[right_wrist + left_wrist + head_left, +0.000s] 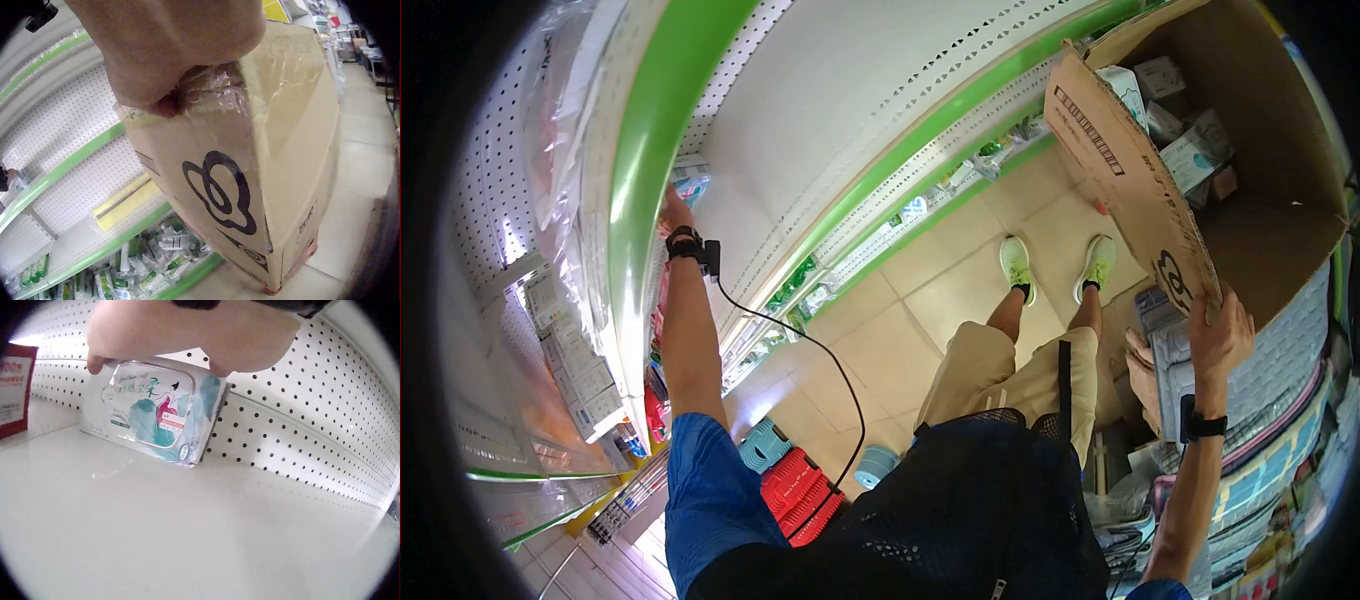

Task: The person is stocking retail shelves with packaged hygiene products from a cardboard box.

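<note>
My left hand [675, 212] reaches onto a white shelf, and in the left wrist view it grips a white and teal package [153, 412] from above. That package stands on its long edge against the perforated back panel, its front showing a drawn figure in pink and a red-and-white price label. On the other side, my right hand [1222, 335] grips the rim of an open cardboard box [1135, 180], fingers over its top edge. Several small white and teal packages [1197, 155] lie inside the box. A black looped logo marks its side in the right wrist view.
Green-edged shelving [640, 150] runs along the left and front. A red sign [15, 384] stands farther along the shelf. Red [800, 490] and teal cases sit on the tiled floor [960, 260]. Folded quilted textiles [1280, 370] are stacked at the right, and a cable hangs from my left wrist.
</note>
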Motion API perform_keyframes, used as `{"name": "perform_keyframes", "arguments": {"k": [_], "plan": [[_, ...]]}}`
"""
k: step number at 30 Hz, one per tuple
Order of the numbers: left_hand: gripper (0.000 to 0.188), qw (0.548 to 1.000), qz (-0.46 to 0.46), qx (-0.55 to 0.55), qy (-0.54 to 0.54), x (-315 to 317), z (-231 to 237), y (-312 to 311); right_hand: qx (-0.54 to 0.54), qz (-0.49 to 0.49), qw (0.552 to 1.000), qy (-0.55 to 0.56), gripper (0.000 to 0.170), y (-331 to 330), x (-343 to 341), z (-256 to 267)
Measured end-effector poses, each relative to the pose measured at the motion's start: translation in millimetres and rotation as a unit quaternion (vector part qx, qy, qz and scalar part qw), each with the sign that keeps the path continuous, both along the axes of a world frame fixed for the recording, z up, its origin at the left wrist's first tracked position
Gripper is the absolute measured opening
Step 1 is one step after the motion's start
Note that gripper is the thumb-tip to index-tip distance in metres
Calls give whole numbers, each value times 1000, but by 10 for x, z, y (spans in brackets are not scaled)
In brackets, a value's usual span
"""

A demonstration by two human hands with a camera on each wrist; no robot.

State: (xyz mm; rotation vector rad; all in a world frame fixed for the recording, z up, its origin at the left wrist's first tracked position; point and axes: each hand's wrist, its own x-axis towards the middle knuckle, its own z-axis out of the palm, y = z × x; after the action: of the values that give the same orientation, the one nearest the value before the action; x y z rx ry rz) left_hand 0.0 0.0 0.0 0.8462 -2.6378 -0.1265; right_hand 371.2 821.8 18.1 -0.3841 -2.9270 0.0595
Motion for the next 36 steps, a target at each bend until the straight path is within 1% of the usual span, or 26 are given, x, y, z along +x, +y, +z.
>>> {"name": "perform_keyframes", "arguments": {"k": [3, 6, 9, 10, 11, 13, 14, 15, 17, 18, 19, 20, 21, 22, 23, 25, 26, 27, 29, 30, 31, 32, 33, 34, 35, 36], "plan": [[123, 995, 94, 27, 1, -16, 113, 158, 6, 0, 1000, 6, 23, -48, -109, -111], [114, 987, 142, 61, 47, -211, -23, -471, 8, 3, 1000, 12, 23, -70, -139, -99], [104, 985, 140, 91, 49, -171, 173, -513, 2, 6, 1000, 15, 23, -79, -152, -72], [98, 978, 163, 30, 127, -271, -63, -930, 10, 2, 1000, 11, 23, -67, -150, -70], [98, 978, 164, 31, 129, -234, -138, -1164, 17, -1, 1000, 7, 23, -65, -155, -70], [96, 976, -8, 114, 186, -217, -114, -1248, 11, 7, 1000, 18, 23, -68, -161, -97], [95, 984, -51, 96, 141, -133, -102, -1176, 9, 13, 1000, 24, 23, -55, -144, -92], [95, 982, -53, 105, 146, 6, -26, -840, 18, 11, 999, 28, 23, -55, -143, -75], [86, 986, -154, 45, 35, 196, 106, -118, 4, 31, 999, 42, 22, -63, -169, -46], [80, 969, -214, 108, 64, 155, 51, -48, 15, 45, 997, 56, 21, -26, -148, -58], [76, 942, -275, 168, 96, 6, -22, -73, 6, 27, 999, 38, 20, -54, -165, -31], [76, 935, -283, 180, 116, 472, -471, -1577, -1, 18, 1000, 20, 21, -49, -148, -29], [72, 825, -256, 502, 43, -623, -329, -1274, -10, 20, 999, 41, 20, -64, -189, -7], [72, 818, -266, 508, 52, -842, -405, -1282, -20, 11, 999, 35, 20, -95, -181, 18], [73, 838, -273, 471, 38, -609, -613, -1453, -28, 4, 999, 33, 19, -101, -194, 24], [74, 877, -280, 391, 6, -48, -559, -876, -28, 2, 999, 44, 19, -110, -195, 56], [74, 894, -282, 348, -9, 391, -474, -244, -36, 3, 998, 47, 18, -102, -212, 57], [75, 909, -285, 302, -22, 786, -254, 342, -29, -3, 998, 60, 18, -83, -230, 50], [76, 934, -285, 206, -58, 740, 487, 1624, -54, 3, 997, 46, 18, -89, -205, 63], [78, 902, -322, 288, -13, 828, 299, 1732, -52, 10, 996, 69, 18, -80, -224, 68], [72, 879, -270, 393, -19, 1011, 239, 1887, -50, 4, 996, 73, 18, -89, -196, 79], [72, 791, -213, 571, -55, 1230, 530, 2415, -54, 10, 996, 75, 18, -75, -197, 66], [70, 750, -212, 626, -35, 1398, 578, 2757, -56, 17, 995, 80, 19, -54, -207, 51], [67, 813, -290, 505, 16, 1589, 489, 2966, -58, 16, 996, 73, 21, -70, -169, 57], [69, 766, -289, 573, -41, 1691, 814, 3396, -52, 12, 995, 85, 21, -55, -187, 55], [71, 688, -270, 667, -97, 1731, 863, 3600, -58, 17, 995, 84, 21, -46, -198, 67]]}}
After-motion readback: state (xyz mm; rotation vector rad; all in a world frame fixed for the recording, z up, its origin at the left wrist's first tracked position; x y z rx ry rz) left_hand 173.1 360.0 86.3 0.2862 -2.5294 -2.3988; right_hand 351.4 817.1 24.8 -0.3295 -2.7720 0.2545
